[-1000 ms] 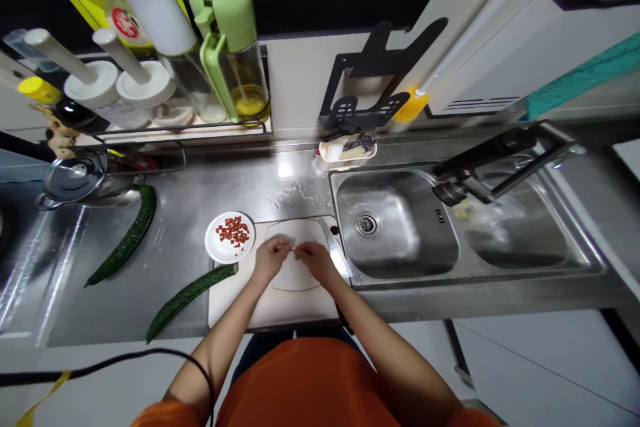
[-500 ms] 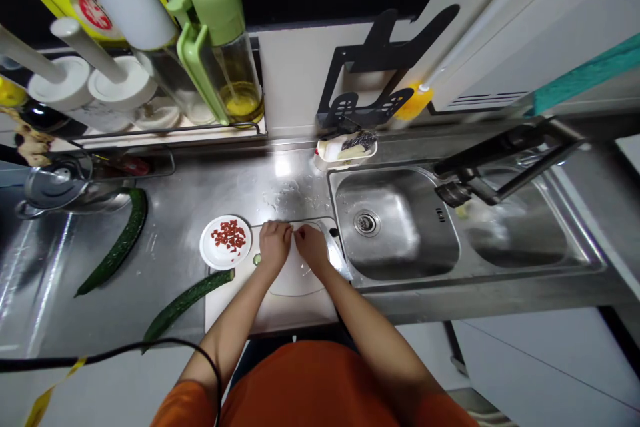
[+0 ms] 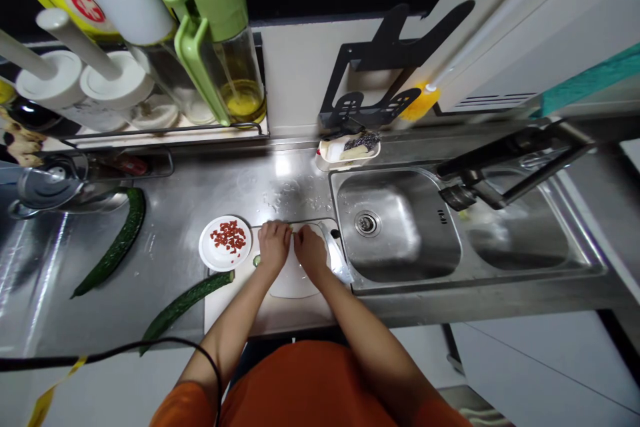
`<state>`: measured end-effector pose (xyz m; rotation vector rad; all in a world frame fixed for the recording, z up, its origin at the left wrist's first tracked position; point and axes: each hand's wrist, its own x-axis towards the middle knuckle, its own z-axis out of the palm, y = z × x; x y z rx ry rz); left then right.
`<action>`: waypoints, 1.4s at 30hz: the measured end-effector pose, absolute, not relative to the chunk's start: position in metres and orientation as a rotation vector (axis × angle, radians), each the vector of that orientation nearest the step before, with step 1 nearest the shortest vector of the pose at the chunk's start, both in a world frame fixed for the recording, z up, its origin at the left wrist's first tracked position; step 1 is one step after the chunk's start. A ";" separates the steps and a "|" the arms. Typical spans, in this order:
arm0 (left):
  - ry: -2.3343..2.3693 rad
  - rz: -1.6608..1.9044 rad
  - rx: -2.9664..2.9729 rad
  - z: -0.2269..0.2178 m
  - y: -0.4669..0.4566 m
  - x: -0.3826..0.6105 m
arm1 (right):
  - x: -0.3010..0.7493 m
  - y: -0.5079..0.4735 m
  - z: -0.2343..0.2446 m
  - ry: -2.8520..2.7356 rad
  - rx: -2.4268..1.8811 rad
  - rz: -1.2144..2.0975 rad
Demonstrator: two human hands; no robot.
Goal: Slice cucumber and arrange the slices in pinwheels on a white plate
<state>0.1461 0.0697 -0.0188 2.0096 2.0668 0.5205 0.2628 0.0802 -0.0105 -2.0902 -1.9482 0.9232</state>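
Note:
Over the white cutting board (image 3: 270,317), my left hand (image 3: 274,245) and my right hand (image 3: 310,252) are close together, fingers bent and tips pinched. A tiny yellowish bit shows between the fingertips, too small to name. A kitchen knife (image 3: 339,260) lies on the board just right of my right hand, its handle not visible. Left of my left hand is a small green cucumber end (image 3: 257,260). One cucumber (image 3: 187,303) rests with its cut end on the board's left edge. At the board's upper left, a white plate (image 3: 213,259) holds chopped red pieces (image 3: 229,235).
A second cucumber (image 3: 113,250) lies further left on the steel counter (image 3: 175,213). To the right is a double sink (image 3: 400,233) with a dark faucet (image 3: 505,160). Behind stand an oil bottle (image 3: 230,67), seasoning jars (image 3: 117,83) and a sponge holder (image 3: 350,153). A black cable (image 3: 125,347) crosses lower left.
My hands stay pinched in nearly the same place, with small finger movements and a slightly clearer gap between them. The view has shifted a little. The plate, cucumbers and knife lie as before.

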 end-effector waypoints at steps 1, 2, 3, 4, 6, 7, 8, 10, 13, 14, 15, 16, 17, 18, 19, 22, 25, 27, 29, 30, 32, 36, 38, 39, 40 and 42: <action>2.055 0.518 2.025 -0.018 0.069 0.145 | 0.263 0.078 -0.012 -1.952 -2.068 0.905; 2.042 0.520 2.041 -0.018 0.068 0.144 | 0.264 0.077 -0.013 -1.955 -2.042 0.881; 2.029 0.522 2.055 -0.017 0.067 0.143 | 0.265 0.075 -0.014 -1.957 -2.015 0.852; 2.015 0.525 2.067 -0.017 0.066 0.142 | 0.266 0.072 -0.016 -1.960 -1.982 0.823; 1.993 0.532 2.081 -0.017 0.064 0.140 | 0.270 0.067 -0.020 -1.979 -1.896 0.766; 1.986 0.538 2.083 -0.017 0.062 0.139 | 0.271 0.064 -0.022 -2.001 -1.835 0.737; 1.982 0.544 2.083 -0.017 0.061 0.139 | 0.273 0.061 -0.025 -2.032 -1.761 0.704; 1.975 0.559 2.079 -0.018 0.060 0.138 | 0.277 0.056 -0.030 -2.114 -1.598 0.616; 1.972 0.578 2.070 -0.020 0.059 0.137 | 0.279 0.050 -0.038 -2.245 -1.424 0.461; 1.971 0.580 2.067 -0.020 0.059 0.137 | 0.280 0.049 -0.040 -2.281 -1.395 0.422; 1.971 0.582 2.064 -0.020 0.059 0.137 | 0.280 0.048 -0.042 -2.310 -1.377 0.394; 1.969 0.584 2.060 -0.020 0.060 0.137 | 0.280 0.047 -0.043 -2.333 -1.366 0.376; 1.967 0.586 2.057 -0.020 0.060 0.137 | 0.279 0.047 -0.043 -2.348 -1.362 0.365; 1.966 0.588 2.054 -0.020 0.060 0.137 | 0.279 0.046 -0.043 -2.358 -1.363 0.358; 1.966 0.590 2.051 -0.020 0.060 0.137 | 0.279 0.046 -0.043 -2.364 -1.366 0.354; 1.971 0.586 2.045 -0.020 0.060 0.138 | 0.278 0.047 -0.041 -2.373 -1.381 0.350; 1.975 0.587 2.041 -0.020 0.060 0.139 | 0.276 0.048 -0.040 -2.380 -1.397 0.366; 1.977 0.583 2.042 -0.021 0.060 0.139 | 0.276 0.048 -0.039 -2.382 -1.421 0.380; 1.983 0.576 2.040 -0.021 0.060 0.139 | 0.275 0.047 -0.039 -2.383 -1.448 0.389; 1.985 0.571 2.039 -0.021 0.060 0.139 | 0.274 0.047 -0.039 -2.383 -1.459 0.394; 1.989 0.565 2.032 -0.022 0.060 0.139 | 0.274 0.046 -0.038 -2.381 -1.467 0.416; 1.979 0.574 2.020 -0.020 0.060 0.139 | 0.275 0.046 -0.037 -2.360 -1.453 0.452; 1.963 0.604 2.015 -0.017 0.060 0.138 | 0.278 0.045 -0.035 -2.339 -1.438 0.451; 1.961 0.622 2.011 -0.015 0.059 0.135 | 0.279 0.045 -0.033 -2.327 -1.430 0.451; 1.965 0.639 2.005 -0.013 0.057 0.132 | 0.281 0.044 -0.032 -2.315 -1.425 0.453; 1.992 0.676 1.984 -0.008 0.052 0.124 | 0.286 0.041 -0.028 -2.292 -1.423 0.464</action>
